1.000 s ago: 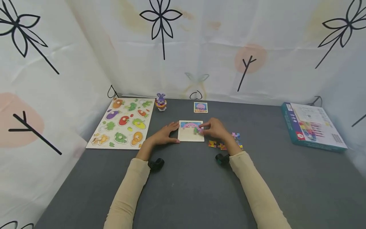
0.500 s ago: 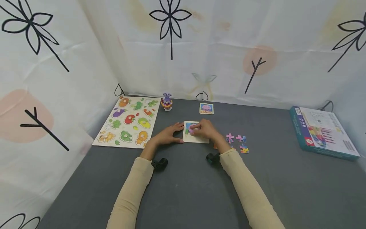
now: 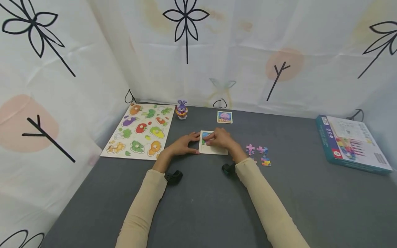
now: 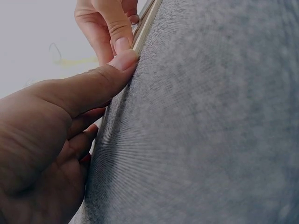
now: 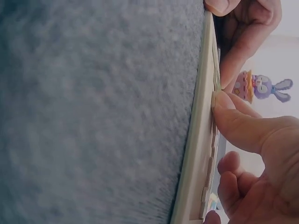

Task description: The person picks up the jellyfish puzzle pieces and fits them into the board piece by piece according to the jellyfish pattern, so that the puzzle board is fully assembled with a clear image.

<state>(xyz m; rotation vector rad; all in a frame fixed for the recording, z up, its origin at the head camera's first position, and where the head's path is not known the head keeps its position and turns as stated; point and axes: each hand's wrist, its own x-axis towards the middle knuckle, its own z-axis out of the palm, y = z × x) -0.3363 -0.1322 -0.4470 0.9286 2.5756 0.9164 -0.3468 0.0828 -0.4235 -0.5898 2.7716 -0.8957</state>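
In the head view a small cream puzzle tray (image 3: 214, 150) lies flat on the grey table, with colourful pieces in its upper part and bare backing along its lower part. My left hand (image 3: 185, 144) rests at the tray's left side, fingers extended, and its thumb touches the rim, as the left wrist view shows. Over the tray, my right hand (image 3: 221, 138) pinches a jigsaw piece (image 3: 207, 142) near the left side, thumb and fingertips low against the surface. Its fingers hide part of the picture. Several loose jigsaw pieces (image 3: 250, 149) lie right of the tray, some partly behind the right wrist.
A small picture card (image 3: 224, 117) lies behind the tray. At the left are a board with vegetable pictures (image 3: 145, 137) and a purple rabbit figurine (image 3: 181, 110). A teal-edged box (image 3: 355, 144) lies far right. White patterned cloth (image 3: 229, 51) hangs behind and beside the table.
My right hand has carried the jigsaw piece from the tray's right side to its left and lowered it there. The left hand stays at the rim. The head view has shifted slightly.
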